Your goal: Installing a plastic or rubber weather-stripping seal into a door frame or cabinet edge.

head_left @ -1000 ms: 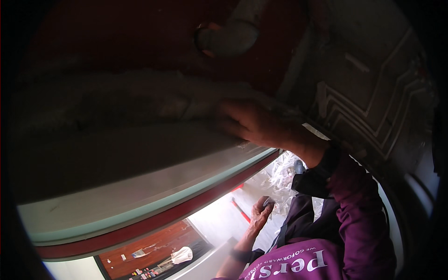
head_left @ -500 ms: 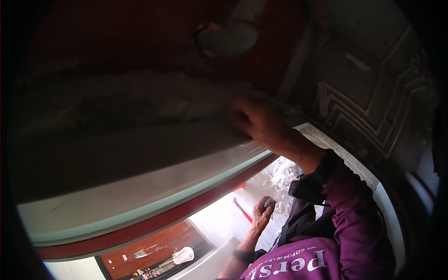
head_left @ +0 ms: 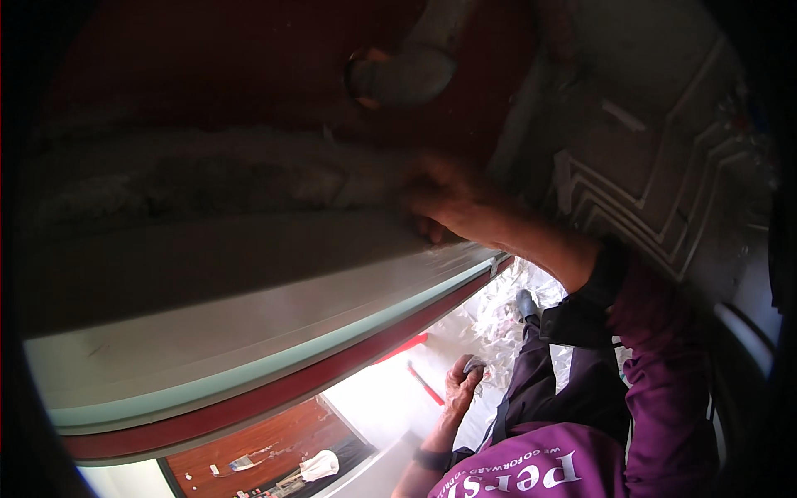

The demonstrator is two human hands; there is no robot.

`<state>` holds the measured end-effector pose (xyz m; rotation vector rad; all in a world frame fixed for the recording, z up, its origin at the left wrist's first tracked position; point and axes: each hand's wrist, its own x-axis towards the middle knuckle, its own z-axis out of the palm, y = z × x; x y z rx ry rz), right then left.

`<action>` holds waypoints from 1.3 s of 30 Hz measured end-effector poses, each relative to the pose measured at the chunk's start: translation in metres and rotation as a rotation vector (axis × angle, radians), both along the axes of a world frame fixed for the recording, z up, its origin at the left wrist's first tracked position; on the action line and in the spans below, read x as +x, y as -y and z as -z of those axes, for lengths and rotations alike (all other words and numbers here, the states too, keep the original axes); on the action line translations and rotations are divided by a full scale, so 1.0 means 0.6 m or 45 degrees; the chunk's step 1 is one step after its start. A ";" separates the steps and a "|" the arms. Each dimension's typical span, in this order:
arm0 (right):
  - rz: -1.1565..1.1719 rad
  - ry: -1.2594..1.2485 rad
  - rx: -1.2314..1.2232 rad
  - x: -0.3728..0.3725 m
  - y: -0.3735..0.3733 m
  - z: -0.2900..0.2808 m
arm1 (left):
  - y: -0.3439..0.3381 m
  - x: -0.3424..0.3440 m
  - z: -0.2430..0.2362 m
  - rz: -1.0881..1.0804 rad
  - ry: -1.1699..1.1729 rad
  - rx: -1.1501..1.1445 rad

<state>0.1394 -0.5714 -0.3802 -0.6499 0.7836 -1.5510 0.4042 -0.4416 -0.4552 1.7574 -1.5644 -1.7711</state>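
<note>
My right hand (head_left: 452, 199) is over a long pale ledge (head_left: 207, 278), at its shadowed inner side. Its fingers are curled, dim and blurred, so what they hold is hidden. Lower down, my left hand (head_left: 462, 383) is closed with the thumb up. From its top pokes a small grey crumpled wad (head_left: 474, 363), perhaps cloth or paper. A pale green edge (head_left: 274, 349) and a dark red band (head_left: 249, 398) run along the ledge's outer side.
Above the ledge, a pale bent pipe (head_left: 415, 75) stands against a dark red surface. Ridged pale lines (head_left: 639, 207) mark the right wall. Below lie crumpled white sheeting (head_left: 494, 324), a red bar (head_left: 426, 383), and a brown board (head_left: 249, 440) bearing a white cloth (head_left: 320, 466).
My right hand has shifted slightly left along the ledge, its forearm now lying flatter. My left hand keeps the wad and has barely moved. The view has shifted, showing more of my legs.
</note>
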 end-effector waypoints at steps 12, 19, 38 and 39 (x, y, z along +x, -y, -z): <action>0.182 -0.520 -0.322 -0.004 0.005 -0.003 | -0.006 -0.003 -0.005 0.000 -0.031 -0.048; 0.812 -1.134 -0.351 0.030 0.001 0.001 | 0.000 -0.026 -0.029 0.032 -0.029 -0.045; 1.060 -0.814 0.056 0.061 -0.011 0.041 | -0.005 -0.008 0.002 -0.065 -0.406 -0.107; 1.066 -0.759 0.049 0.062 -0.011 0.046 | -0.004 -0.006 0.003 -0.064 -0.407 -0.106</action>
